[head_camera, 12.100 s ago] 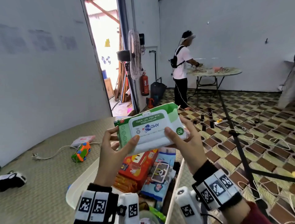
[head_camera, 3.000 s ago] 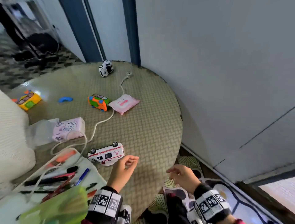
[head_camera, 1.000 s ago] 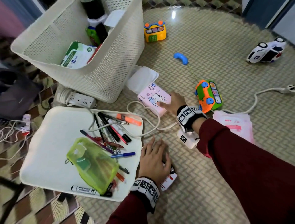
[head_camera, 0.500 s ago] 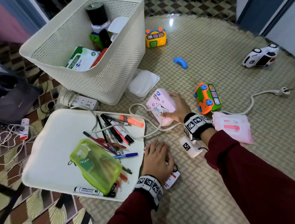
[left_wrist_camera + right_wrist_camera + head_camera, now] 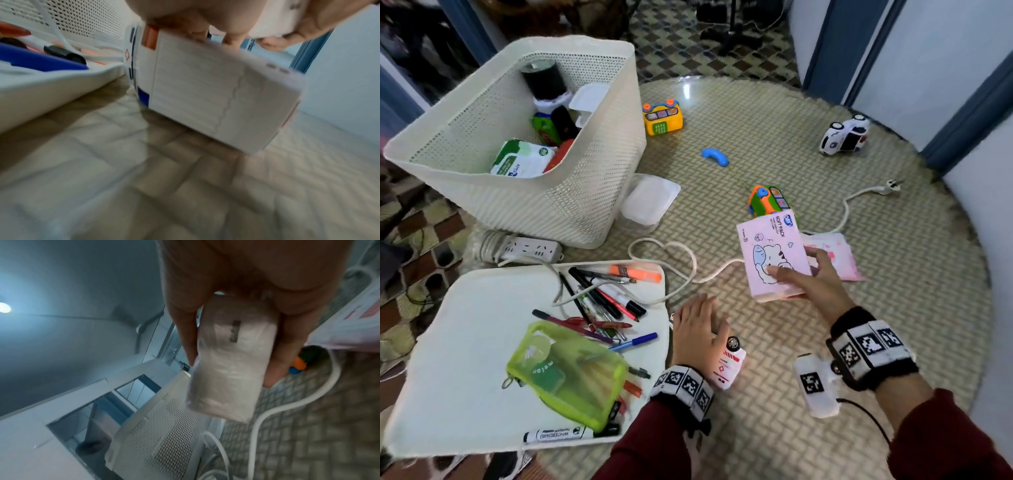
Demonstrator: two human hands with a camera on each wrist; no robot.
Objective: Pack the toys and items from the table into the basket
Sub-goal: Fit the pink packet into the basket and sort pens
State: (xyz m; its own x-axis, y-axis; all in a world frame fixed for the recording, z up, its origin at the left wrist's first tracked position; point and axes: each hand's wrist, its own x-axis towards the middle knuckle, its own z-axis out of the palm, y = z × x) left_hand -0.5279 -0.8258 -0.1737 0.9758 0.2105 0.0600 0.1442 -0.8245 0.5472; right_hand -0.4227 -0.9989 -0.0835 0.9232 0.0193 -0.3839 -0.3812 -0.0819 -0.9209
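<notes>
Pink tissue pack held above the woven table, pinched in the right hand, thumb across the printed face and fingers behind the far side. Toy ambulance on its side on the table under the left hand, just beside the white tray; fingers draped over it, grasp around it not clear in the blurred left wrist view. White mesh basket at the table's far left edge, already holding a green wipes pack and a black cylinder. Still on the table: orange toy bus just beyond the tissue pack, blue toy handset, yellow toy phone, white toy car well apart at the far right.
</notes>
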